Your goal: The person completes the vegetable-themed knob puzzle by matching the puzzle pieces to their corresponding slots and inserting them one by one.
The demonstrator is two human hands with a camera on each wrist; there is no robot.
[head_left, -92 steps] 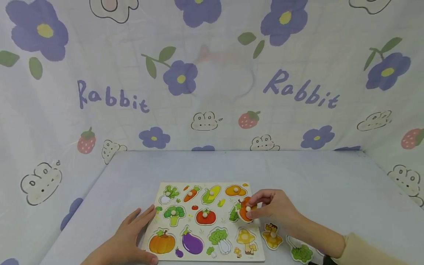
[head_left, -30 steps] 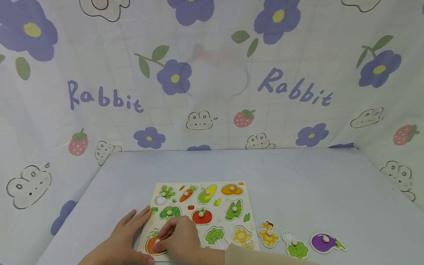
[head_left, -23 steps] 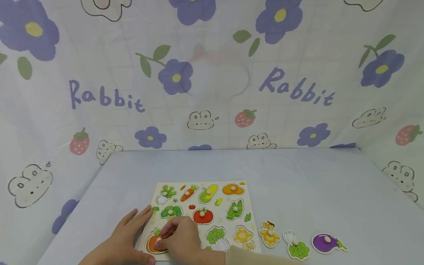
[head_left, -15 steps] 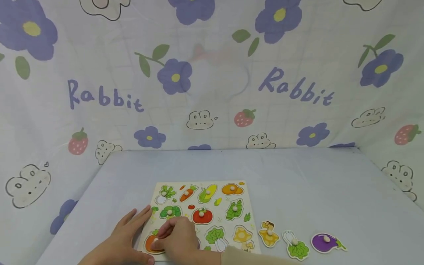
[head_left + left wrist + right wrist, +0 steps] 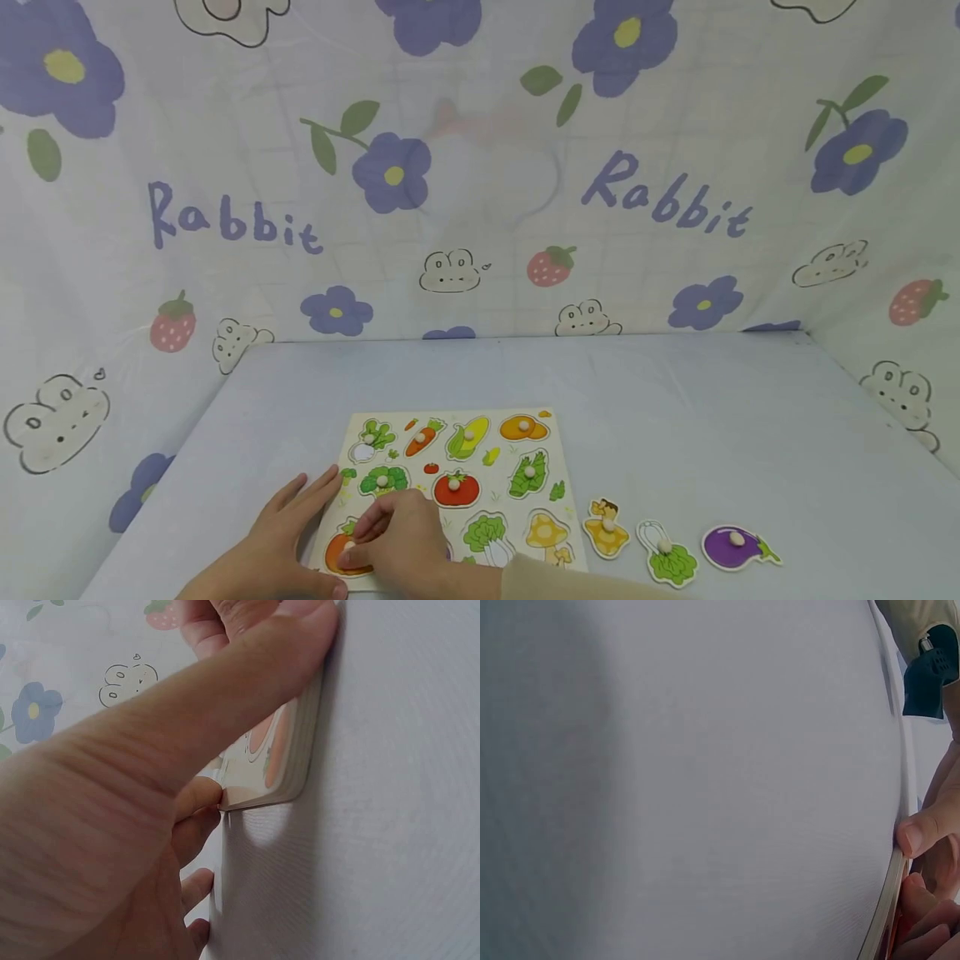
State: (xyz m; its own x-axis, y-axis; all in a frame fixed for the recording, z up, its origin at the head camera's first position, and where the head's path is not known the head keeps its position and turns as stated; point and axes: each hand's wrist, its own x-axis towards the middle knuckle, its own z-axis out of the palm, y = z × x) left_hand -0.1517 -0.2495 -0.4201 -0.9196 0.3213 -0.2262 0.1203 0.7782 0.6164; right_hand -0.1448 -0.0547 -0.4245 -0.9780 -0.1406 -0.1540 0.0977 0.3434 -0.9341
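Note:
My right hand (image 5: 408, 537) pinches the knob of an orange pumpkin puzzle piece (image 5: 336, 557) at the lower left of the wooden vegetable puzzle board (image 5: 515, 510). That piece lies over the printed pumpkin; whether it sits flush is hidden. My left hand (image 5: 273, 533) rests against the board's left side, fingers extended and thumb at the near corner. The left wrist view shows the board's corner (image 5: 292, 769) beneath a thumb. Knobbed pieces such as the tomato (image 5: 461, 493) and broccoli (image 5: 375, 475) sit in their slots. The printed cabbage (image 5: 483, 529) and mushroom (image 5: 546, 527) have no knobs.
Loose on the table (image 5: 675, 417) to the board's right lie a mushroom piece (image 5: 603, 543), a cabbage piece (image 5: 675, 568) and an eggplant piece (image 5: 722, 548). A patterned curtain (image 5: 495, 200) closes off the back and sides.
My right hand has carried the pumpkin piece from the board's right side to its lower left, where it has stayed this last second. My left hand has kept its place.

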